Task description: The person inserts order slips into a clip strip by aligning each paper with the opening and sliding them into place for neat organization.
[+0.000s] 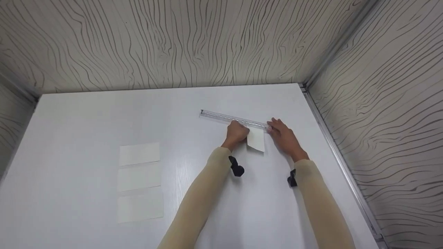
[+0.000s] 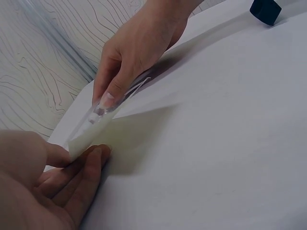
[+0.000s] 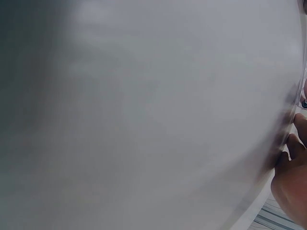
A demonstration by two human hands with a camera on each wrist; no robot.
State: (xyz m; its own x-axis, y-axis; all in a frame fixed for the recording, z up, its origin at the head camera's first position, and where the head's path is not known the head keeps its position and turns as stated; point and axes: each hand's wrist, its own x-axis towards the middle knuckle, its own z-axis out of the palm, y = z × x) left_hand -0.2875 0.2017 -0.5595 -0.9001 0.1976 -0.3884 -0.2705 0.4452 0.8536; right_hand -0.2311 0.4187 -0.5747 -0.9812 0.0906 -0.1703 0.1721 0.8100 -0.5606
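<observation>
A clear ruler (image 1: 218, 116) lies slantwise on the white table, toward its far right. My right hand (image 1: 283, 137) holds the ruler's right end, with the thumb on it in the left wrist view. My left hand (image 1: 237, 132) is beside the ruler's lower edge and pinches a small pale yellow sheet of paper (image 1: 256, 139) between thumb and fingers. That sheet stands partly lifted and bent along the ruler, its shadow falling on the table. In the right wrist view, only fingers (image 3: 295, 146) show at the right edge; the ruler there is mostly hidden.
Three pale paper pieces, a far one (image 1: 139, 154), a middle one (image 1: 139, 177) and a near one (image 1: 140, 208), lie in a column on the left of the white table (image 1: 79, 131). Wood-grain patterned panels (image 1: 155, 41) stand behind and at the sides.
</observation>
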